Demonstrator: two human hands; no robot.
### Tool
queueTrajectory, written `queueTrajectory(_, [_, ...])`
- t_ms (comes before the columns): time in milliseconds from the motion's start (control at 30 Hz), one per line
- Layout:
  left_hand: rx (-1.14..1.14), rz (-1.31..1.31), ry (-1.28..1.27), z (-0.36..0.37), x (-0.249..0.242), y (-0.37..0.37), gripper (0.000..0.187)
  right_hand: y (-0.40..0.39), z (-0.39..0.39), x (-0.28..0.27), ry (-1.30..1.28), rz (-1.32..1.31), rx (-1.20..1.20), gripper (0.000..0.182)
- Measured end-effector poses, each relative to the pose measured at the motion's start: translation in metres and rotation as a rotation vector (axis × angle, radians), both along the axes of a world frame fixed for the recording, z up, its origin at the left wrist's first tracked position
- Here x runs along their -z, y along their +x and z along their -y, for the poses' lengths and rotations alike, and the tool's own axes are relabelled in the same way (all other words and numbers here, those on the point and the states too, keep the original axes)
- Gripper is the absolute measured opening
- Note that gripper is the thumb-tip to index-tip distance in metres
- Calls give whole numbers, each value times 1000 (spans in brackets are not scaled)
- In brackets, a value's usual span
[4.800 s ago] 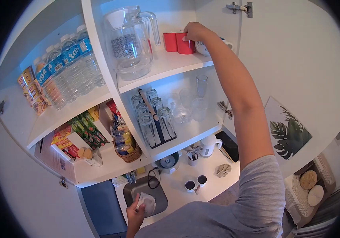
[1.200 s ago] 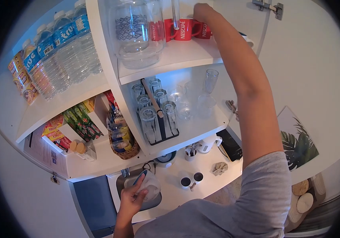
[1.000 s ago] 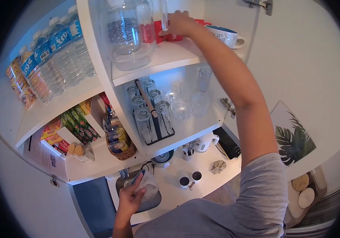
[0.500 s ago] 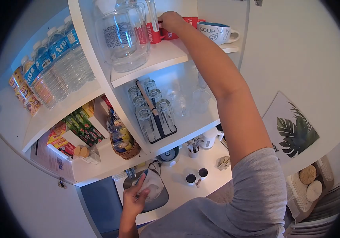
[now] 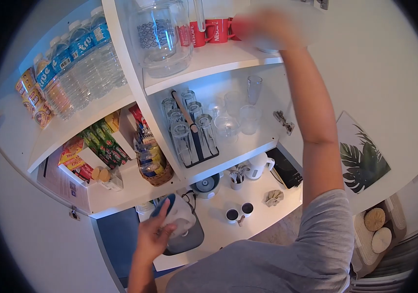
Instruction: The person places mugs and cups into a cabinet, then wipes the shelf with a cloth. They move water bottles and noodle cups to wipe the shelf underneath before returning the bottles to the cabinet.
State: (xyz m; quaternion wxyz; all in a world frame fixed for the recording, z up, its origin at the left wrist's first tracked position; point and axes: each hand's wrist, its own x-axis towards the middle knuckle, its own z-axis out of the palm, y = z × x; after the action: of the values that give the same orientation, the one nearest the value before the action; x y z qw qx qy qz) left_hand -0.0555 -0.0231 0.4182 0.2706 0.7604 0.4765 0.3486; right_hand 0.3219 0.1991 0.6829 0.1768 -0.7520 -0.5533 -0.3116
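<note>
Right hand (image 5: 267, 27) blurred at top shelf edge (image 5: 209, 61), red mugs (image 5: 214, 30) beside

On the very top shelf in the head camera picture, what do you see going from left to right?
Glass pitcher → red mugs → the person's right hand, blurred, at the right end of the shelf.

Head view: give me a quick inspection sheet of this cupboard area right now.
Surface: white top shelf.
Job's things: two red printed mugs upright on it; white lidded container.
Clutter: clear glass pitcher, water bottles, racked glasses, wicker basket.
Hands: right hand blurred at the shelf's right end; left hand grips the container.
Cables: black cord on the counter.
Surroundings: sink, white kettle.
</note>
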Motion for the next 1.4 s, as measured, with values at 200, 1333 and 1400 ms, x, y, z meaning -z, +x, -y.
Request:
queueTrajectory(200, [314,-180,528,-29,-108,42,58,74,-1,18,-210,-16,-330,44])
queueTrajectory(1333, [120,-466,923,-311,-229,359,43,64,263,102,312,-352,-791,23])
queueTrajectory(1400, [280,-242,800,-316,-236,355,43,61,252,96,294,-367,-782,22])
